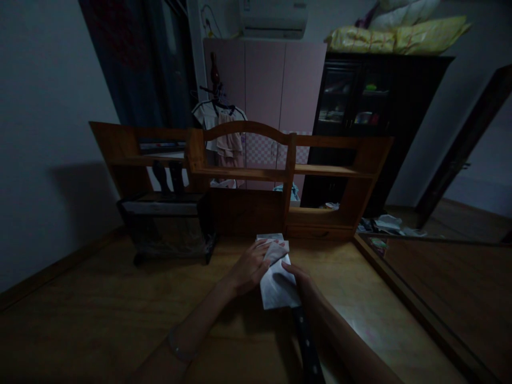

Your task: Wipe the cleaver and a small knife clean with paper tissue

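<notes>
Dim light covers a room with a wooden tabletop (120, 320) in the foreground. Cleaver (279, 292): located over the tabletop, between the two hands, with its broad blade pointing away from the person and its black riveted handle (307, 346) running toward the lower edge of the view, beside the right forearm. Cloth (276, 252): pale, folded, lying across the far part of the blade.

Left hand (252, 266): positioned at the left side of the blade; fingers close together and bent over the cloth, gripping it against the metal. A band (178, 345) encircles the left forearm. Right hand (302, 280): positioned at the right side of the blade, forward of the handle; thumb laid on the upper face, clasping the blade. Its other fingers are largely hidden.

Knife stand (168, 226): left of the hands, well apart from them, with two dark handles (161, 178) projecting from its top. Wooden shelf unit (248, 128): along the far side of the tabletop. Pink wardrobe (264, 80): behind the shelf unit, left of a black cabinet (400, 101).
</notes>
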Action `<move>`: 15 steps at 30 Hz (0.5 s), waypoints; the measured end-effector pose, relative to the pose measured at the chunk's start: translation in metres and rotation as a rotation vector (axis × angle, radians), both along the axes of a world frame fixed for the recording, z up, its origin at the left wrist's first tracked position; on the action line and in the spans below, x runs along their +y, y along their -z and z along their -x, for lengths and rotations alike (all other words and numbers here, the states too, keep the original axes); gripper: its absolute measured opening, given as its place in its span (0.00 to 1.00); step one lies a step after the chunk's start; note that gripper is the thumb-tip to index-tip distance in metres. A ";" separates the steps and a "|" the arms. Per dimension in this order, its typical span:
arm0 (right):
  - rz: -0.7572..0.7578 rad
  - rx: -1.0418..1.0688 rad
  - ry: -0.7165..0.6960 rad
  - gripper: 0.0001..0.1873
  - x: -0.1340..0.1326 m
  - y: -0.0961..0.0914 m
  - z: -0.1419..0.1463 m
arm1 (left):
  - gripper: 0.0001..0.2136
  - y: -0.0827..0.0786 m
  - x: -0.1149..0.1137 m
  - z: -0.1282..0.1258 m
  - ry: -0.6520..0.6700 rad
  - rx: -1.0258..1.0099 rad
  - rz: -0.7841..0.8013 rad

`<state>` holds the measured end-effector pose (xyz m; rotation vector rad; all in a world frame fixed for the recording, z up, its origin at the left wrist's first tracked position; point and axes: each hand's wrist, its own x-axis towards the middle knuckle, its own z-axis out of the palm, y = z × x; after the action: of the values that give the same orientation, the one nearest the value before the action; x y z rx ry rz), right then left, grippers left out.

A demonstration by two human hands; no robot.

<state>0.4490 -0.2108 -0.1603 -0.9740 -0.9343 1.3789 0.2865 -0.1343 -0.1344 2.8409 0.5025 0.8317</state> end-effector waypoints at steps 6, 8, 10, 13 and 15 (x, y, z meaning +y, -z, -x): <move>0.050 -0.104 -0.005 0.17 0.000 -0.002 -0.006 | 0.22 0.008 0.016 0.008 -0.121 -0.107 0.025; 0.055 -0.141 -0.007 0.17 -0.002 -0.005 -0.005 | 0.22 0.009 0.018 0.010 -0.149 -0.141 0.055; 0.054 -0.175 -0.016 0.16 -0.005 -0.007 -0.004 | 0.22 0.008 0.018 0.012 -0.158 -0.168 0.074; 0.042 -0.178 -0.058 0.15 -0.009 -0.009 -0.003 | 0.21 0.005 0.017 0.013 -0.161 -0.174 0.065; 0.029 -0.174 -0.070 0.14 -0.010 -0.007 -0.003 | 0.21 0.003 0.016 0.013 -0.142 -0.145 0.032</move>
<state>0.4519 -0.2203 -0.1532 -1.1060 -1.0894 1.3858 0.2732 -0.1184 -0.1373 2.7153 0.6970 1.0351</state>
